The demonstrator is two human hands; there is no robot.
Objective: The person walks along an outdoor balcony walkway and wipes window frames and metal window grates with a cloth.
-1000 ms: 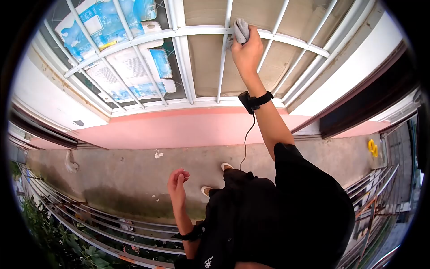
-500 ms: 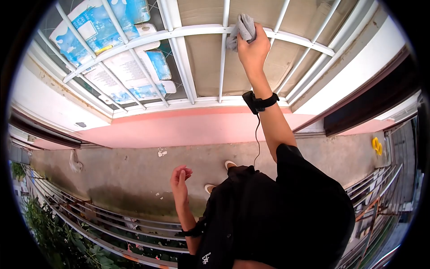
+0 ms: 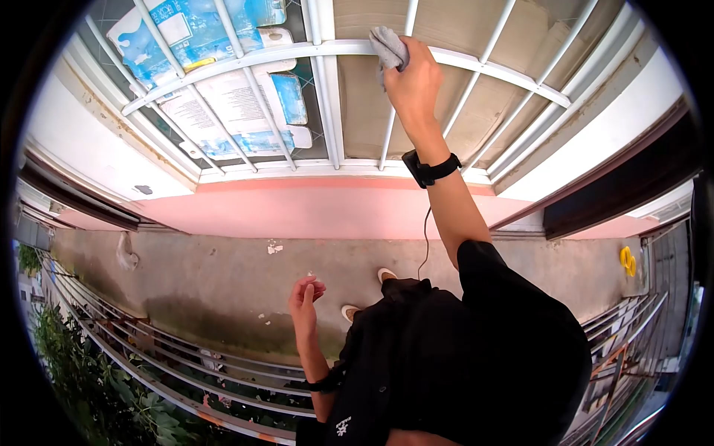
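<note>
My right hand (image 3: 415, 78) grips a bunched grey cloth (image 3: 389, 50) against the horizontal white bar (image 3: 349, 47) of a window grille, where an upright bar crosses it. A black band with a small device and a cable is on that wrist. My left hand (image 3: 306, 296) hangs low over the walkway, fingers loosely curled and apart, holding nothing. Behind the grille, brown cardboard (image 3: 454, 97) covers the right pane, and a blue and white flattened carton (image 3: 223, 111) shows at the left.
A pink wall (image 3: 312, 212) runs below the window. Metal railings (image 3: 186, 375) with green leaves (image 3: 97, 372) beyond them line the near side of the concrete walkway (image 3: 223, 282). Yellow slippers (image 3: 628, 261) lie at the far right, beyond a dark doorway (image 3: 625, 178).
My right hand and the cloth have moved left along the horizontal bar, relative to the grille. The view has shifted slightly. My left hand stays low and empty.
</note>
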